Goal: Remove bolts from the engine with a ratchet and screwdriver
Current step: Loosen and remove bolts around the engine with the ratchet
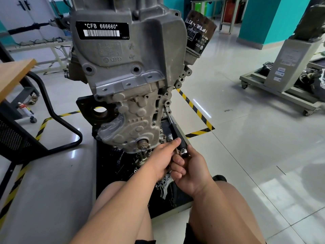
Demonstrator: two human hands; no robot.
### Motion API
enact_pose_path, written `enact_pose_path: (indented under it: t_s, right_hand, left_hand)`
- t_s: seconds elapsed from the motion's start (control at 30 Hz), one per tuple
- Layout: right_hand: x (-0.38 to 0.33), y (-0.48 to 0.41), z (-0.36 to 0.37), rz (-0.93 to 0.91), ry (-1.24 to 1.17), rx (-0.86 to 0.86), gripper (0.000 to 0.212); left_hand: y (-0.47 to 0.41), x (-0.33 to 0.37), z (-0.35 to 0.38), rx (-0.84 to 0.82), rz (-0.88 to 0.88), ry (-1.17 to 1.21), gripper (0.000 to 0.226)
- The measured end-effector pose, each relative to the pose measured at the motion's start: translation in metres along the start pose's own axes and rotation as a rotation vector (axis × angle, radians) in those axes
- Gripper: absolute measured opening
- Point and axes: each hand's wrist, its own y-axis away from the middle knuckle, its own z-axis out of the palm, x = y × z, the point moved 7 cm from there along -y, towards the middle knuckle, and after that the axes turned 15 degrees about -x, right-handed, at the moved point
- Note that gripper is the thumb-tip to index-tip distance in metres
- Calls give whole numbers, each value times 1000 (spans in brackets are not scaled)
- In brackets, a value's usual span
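A grey engine point(126, 67) stands upright on a black base plate, with a barcode label reading CFB 666660. A black-handled screwdriver point(175, 131) slants up along the engine's right side, its thin shaft tip set at a bolt boss point(166, 104). My right hand point(190, 171) grips the handle's chrome butt end from below. My left hand point(164, 158) pinches the lower handle between thumb and fingers. A small chrome tool part point(169, 137) shows just left of the handle; I cannot tell what it is.
A black oil filter point(200, 32) sticks out at the engine's upper right. Loose metal parts point(164, 186) lie on the black base below my hands. A chair point(52, 111) and wooden desk point(14, 74) stand left. A wheeled stand point(281, 81) sits right on the tiled floor.
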Motion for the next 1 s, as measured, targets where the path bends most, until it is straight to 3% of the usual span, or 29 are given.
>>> enact_pose_path:
  t_s: [0.23, 0.37, 0.5, 0.6, 0.73, 0.9, 1.0]
  right_hand:
    - [-11, -1, -14, -147, 393, 190, 41]
    - [-24, 9, -12, -210, 840, 362, 31]
    - [-27, 14, 6, -285, 1383, 397, 48]
    - [-26, 12, 9, -282, 1526, 419, 50]
    - [-24, 10, 3, -291, 1273, 364, 27]
    - [-25, 6, -17, -180, 858, 439, 30]
    - [-15, 1, -18, -110, 526, 319, 40]
  left_hand:
    - [1, 1, 4, -51, -1, 2, 29]
    - [-3, 0, 0, -34, 36, -8, 36]
    - [-6, -2, -3, -6, 30, 51, 23]
    - [-5, -1, -2, -2, 42, 76, 19]
    - [-3, 0, -2, 4, 38, 73, 19]
    - [0, 0, 1, -3, 22, 19, 22]
    - [1, -1, 6, -43, -1, 8, 26]
